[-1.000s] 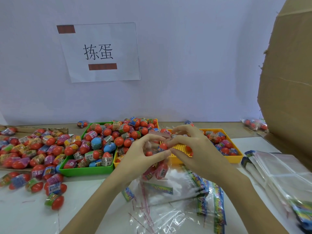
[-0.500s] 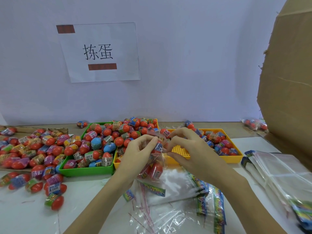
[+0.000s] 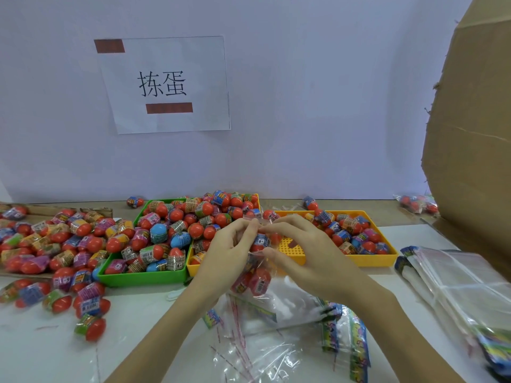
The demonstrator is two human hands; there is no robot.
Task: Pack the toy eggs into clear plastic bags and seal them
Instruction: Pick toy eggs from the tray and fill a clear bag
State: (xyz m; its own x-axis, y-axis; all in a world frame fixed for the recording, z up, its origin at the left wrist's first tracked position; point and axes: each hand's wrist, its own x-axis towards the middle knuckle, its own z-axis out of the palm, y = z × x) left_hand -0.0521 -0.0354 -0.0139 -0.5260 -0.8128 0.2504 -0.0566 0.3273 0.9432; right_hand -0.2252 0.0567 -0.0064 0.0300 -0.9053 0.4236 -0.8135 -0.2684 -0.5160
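Left hand [image 3: 224, 252] and right hand [image 3: 304, 252] pinching the top edge of a clear bag [image 3: 255, 268] of toy eggs, held above the worktop [image 3: 41, 355] at centre. Green tray [image 3: 141, 277] of eggs at 9 o'clock, yellow tray [image 3: 370, 259] at 3 o'clock, empty bags [image 3: 456, 283] further right.

Toy eggs [image 3: 83, 239]: red halves, multicoloured printed wraps; few blue. Green tray [image 3: 143, 277], yellow tray [image 3: 370, 261] with dotted grid floor. White table [image 3: 41, 355]. Clear bags [image 3: 456, 275], red-striped strips, possibly adhesive.
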